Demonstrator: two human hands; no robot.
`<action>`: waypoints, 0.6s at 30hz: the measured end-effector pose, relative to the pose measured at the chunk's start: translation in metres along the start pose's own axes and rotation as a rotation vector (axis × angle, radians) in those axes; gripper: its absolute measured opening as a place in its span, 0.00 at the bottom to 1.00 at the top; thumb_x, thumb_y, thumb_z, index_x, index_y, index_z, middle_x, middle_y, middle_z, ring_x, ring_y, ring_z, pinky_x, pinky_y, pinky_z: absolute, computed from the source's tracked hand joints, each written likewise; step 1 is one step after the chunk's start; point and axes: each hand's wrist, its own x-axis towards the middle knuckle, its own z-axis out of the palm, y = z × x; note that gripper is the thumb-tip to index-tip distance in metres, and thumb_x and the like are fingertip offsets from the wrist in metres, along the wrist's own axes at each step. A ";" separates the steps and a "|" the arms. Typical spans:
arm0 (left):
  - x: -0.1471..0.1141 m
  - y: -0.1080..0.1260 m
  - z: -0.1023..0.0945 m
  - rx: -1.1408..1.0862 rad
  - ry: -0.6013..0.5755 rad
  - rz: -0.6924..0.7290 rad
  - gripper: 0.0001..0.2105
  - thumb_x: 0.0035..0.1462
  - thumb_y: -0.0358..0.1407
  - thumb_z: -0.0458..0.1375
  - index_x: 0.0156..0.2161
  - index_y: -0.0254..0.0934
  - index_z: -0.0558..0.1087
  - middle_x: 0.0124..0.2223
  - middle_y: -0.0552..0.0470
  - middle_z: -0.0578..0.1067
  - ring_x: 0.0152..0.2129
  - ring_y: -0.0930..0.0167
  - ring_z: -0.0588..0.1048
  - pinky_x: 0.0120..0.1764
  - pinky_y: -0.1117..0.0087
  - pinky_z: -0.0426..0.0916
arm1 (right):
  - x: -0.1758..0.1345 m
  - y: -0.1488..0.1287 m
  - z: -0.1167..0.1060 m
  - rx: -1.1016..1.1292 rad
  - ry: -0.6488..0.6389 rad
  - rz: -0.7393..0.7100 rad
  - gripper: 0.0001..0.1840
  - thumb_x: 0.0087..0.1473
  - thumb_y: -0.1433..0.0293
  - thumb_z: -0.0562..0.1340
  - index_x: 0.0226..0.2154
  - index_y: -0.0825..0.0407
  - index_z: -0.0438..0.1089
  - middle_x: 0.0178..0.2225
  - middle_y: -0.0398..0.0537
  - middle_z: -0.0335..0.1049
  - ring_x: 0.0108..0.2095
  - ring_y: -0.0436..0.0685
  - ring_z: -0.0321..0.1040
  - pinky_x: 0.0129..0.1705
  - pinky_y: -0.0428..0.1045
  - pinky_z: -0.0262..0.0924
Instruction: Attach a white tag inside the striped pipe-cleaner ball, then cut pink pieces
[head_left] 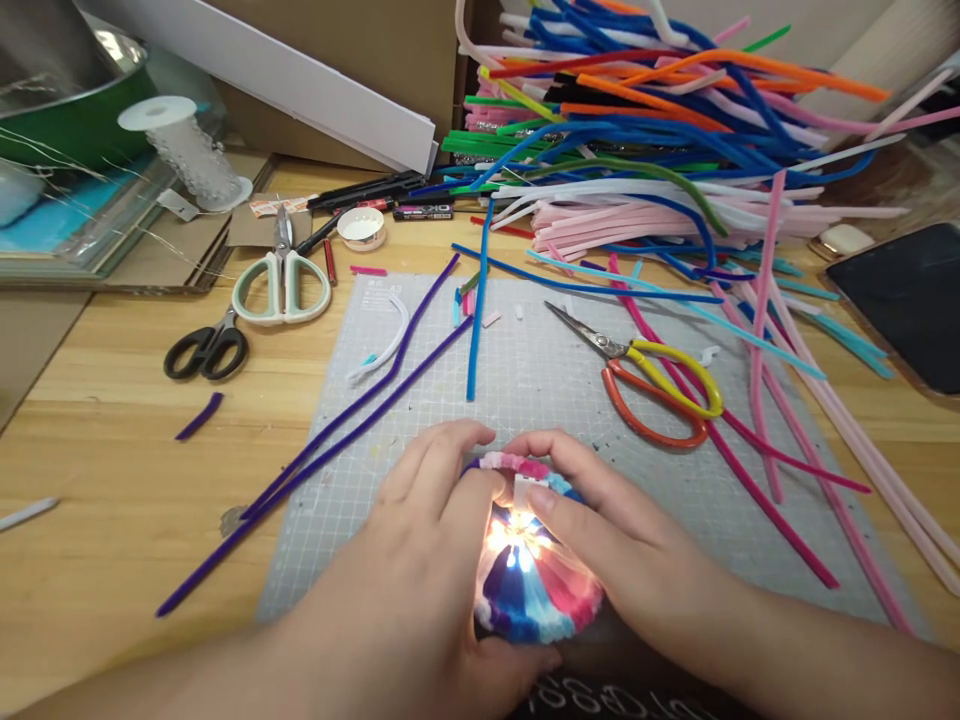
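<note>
Between my hands is a round, hollow pipe-cleaner piece in blue, light blue, pink and purple, with glowing fairy lights inside. My left hand wraps its left side, thumb below and fingers over the far rim. My right hand grips the right side, its thumb on a small white block at the far inner part. Both hands hold the piece above the near edge of a grey cutting mat. The undersides of the fingers are partly hidden.
Yellow-and-orange scissors lie open on the mat, near loose purple pipe cleaners and pink ones. White-handled scissors and black scissors lie left. Behind are a pipe-cleaner pile and bead spool; a phone lies right.
</note>
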 end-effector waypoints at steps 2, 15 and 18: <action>0.000 0.001 0.000 0.030 0.014 0.033 0.29 0.39 0.39 0.65 0.49 0.32 0.65 0.54 0.35 0.62 0.56 0.51 0.58 0.53 0.47 0.61 | 0.000 -0.001 0.000 0.004 0.001 -0.001 0.11 0.58 0.61 0.55 0.43 0.47 0.64 0.35 0.44 0.71 0.35 0.54 0.68 0.34 0.48 0.62; -0.003 -0.002 0.001 0.224 0.090 0.136 0.25 0.47 0.37 0.60 0.51 0.31 0.63 0.57 0.35 0.61 0.58 0.54 0.54 0.56 0.49 0.57 | 0.001 0.002 -0.002 -0.055 0.057 0.012 0.15 0.59 0.58 0.55 0.46 0.46 0.62 0.41 0.46 0.70 0.39 0.56 0.68 0.38 0.50 0.62; -0.003 -0.004 0.000 0.215 0.095 0.126 0.23 0.48 0.36 0.59 0.51 0.34 0.64 0.60 0.39 0.59 0.59 0.56 0.53 0.57 0.50 0.56 | 0.001 0.003 -0.001 -0.090 0.075 -0.005 0.16 0.59 0.57 0.54 0.46 0.46 0.62 0.40 0.46 0.70 0.38 0.56 0.68 0.38 0.51 0.62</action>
